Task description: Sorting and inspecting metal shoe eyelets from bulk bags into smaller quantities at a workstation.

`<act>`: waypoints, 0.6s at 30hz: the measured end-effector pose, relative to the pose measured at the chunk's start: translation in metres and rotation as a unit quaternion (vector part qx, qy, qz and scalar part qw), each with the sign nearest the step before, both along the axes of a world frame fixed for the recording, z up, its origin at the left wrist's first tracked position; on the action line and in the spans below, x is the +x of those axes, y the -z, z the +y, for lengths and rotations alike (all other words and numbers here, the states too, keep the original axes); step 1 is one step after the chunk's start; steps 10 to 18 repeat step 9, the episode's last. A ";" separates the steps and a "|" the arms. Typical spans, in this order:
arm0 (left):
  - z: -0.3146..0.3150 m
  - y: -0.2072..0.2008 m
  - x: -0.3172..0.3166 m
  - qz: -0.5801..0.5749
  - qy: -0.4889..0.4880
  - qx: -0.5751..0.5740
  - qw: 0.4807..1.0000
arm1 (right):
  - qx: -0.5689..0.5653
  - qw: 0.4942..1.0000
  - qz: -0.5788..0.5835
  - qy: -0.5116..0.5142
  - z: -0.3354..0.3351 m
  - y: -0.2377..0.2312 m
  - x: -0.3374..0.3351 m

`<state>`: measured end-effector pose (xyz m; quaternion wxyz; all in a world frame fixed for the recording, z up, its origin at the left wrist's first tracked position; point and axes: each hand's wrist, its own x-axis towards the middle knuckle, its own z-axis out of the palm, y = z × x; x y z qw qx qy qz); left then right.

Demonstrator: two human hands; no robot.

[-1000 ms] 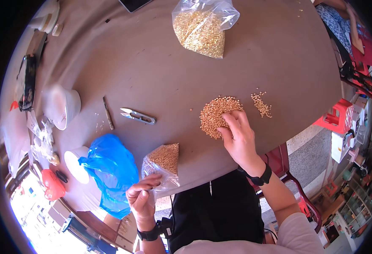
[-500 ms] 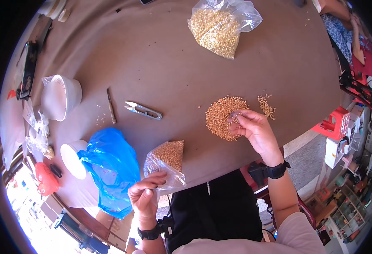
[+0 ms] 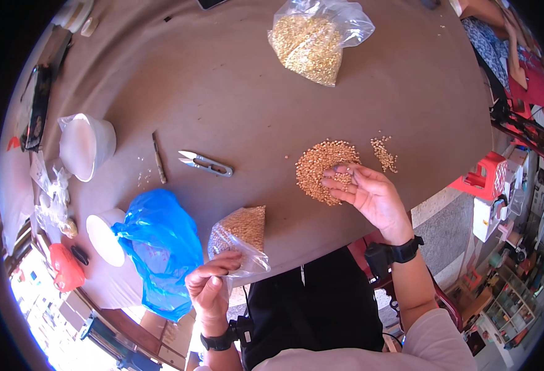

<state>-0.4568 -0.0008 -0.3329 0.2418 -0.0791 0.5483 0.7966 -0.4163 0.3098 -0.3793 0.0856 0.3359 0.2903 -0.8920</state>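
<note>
Low over a round pile of small golden-tan beads (image 3: 316, 163), my right hand (image 3: 371, 193) is cupped with its palm turned up. Some beads rest on its curled fingers. My left hand (image 3: 212, 283) grips the mouth of a clear plastic bag (image 3: 245, 227) by the table's front edge. More of the same beads lie inside that bag. A small scatter of beads (image 3: 383, 154) sits to the right of the pile. Left of the pile are silver thread snips (image 3: 206, 163) with their blades apart.
A blue plastic bag (image 3: 164, 247) and a white bowl (image 3: 107, 237) stand left of my left hand. Farther left is another white bowl (image 3: 89, 147). A thin brown tool (image 3: 159, 157) lies near the snips. At the back is a clear bag of pale gold pieces (image 3: 309, 46).
My right hand has turned its palm up and its fingers have loosened, showing beads on them. My left hand keeps its hold on the bag. The view has shifted slightly.
</note>
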 end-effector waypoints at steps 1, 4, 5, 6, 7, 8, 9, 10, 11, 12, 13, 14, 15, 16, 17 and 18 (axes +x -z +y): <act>0.000 0.000 0.000 0.010 0.007 -0.012 1.000 | 0.016 1.000 -0.006 -0.001 0.000 -0.002 0.000; -0.003 -0.001 0.001 0.025 0.020 -0.023 0.999 | 0.043 0.999 0.018 0.005 -0.009 -0.002 0.000; -0.004 0.000 0.001 0.029 0.018 -0.028 0.999 | 0.058 0.998 0.025 0.003 -0.012 0.001 0.002; -0.006 0.002 0.002 0.033 0.000 -0.026 0.999 | 0.077 0.997 0.022 0.002 -0.016 -0.001 0.002; -0.007 0.003 0.002 0.034 0.007 -0.021 0.999 | 0.095 0.995 0.018 0.000 -0.019 -0.004 0.002; -0.008 0.005 0.002 0.035 0.006 -0.021 0.999 | 0.125 0.992 0.013 -0.006 -0.020 -0.006 0.002; -0.008 0.006 0.003 0.036 0.004 -0.022 0.999 | 0.145 0.989 0.015 -0.009 -0.021 -0.005 0.005; -0.008 0.006 0.003 0.036 0.004 -0.022 0.999 | 0.145 0.989 0.015 -0.009 -0.021 -0.005 0.005; -0.008 0.006 0.003 0.036 0.004 -0.022 0.999 | 0.145 0.989 0.015 -0.009 -0.021 -0.005 0.005; -0.008 0.006 0.003 0.036 0.004 -0.022 0.999 | 0.145 0.989 0.015 -0.009 -0.021 -0.005 0.005; -0.008 0.006 0.003 0.036 0.004 -0.022 0.999 | 0.145 0.989 0.015 -0.009 -0.021 -0.005 0.005; -0.008 0.006 0.003 0.036 0.004 -0.022 0.999 | 0.145 0.989 0.015 -0.009 -0.021 -0.005 0.005; -0.008 0.006 0.003 0.036 0.004 -0.022 0.999 | 0.145 0.989 0.015 -0.009 -0.021 -0.005 0.005; -0.008 0.006 0.003 0.036 0.004 -0.022 0.999 | 0.145 0.989 0.015 -0.009 -0.021 -0.005 0.005; -0.008 0.006 0.003 0.036 0.004 -0.022 0.999 | 0.145 0.989 0.015 -0.009 -0.021 -0.005 0.005; -0.008 0.006 0.003 0.036 0.004 -0.022 0.999 | 0.145 0.989 0.015 -0.009 -0.021 -0.005 0.005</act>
